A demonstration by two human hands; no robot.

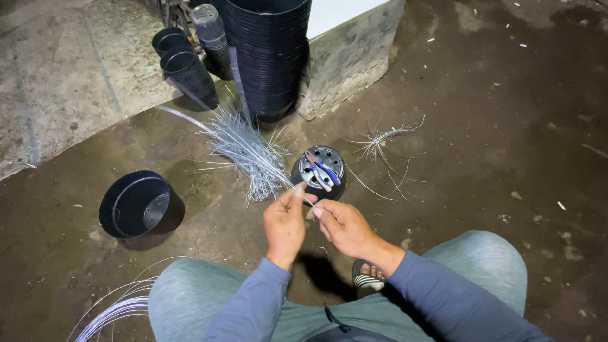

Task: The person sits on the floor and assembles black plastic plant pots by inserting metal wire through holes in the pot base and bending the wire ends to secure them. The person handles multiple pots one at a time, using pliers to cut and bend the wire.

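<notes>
Between my left hand (284, 226) and right hand (342, 227), both pinching one wire piece (304, 196); beyond, cut wire bundle (250, 155), pliers (321, 171) idle on upturned pot (318, 172); coil (117, 307) remains.

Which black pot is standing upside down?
The small black pot just beyond the hands: its holed bottom faces up, with blue-handled pliers on it. The single pot at left lies tilted, mouth showing.

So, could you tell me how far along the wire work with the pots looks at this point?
Done: a pile of cut wire pieces lies on the floor, with pliers resting on an upturned black pot. In hand: the left hand and right hand pinch one thin wire between them. Left: tall stacks of black pots stand behind, a single pot sits apart, and coiled wire remains uncut.
</notes>
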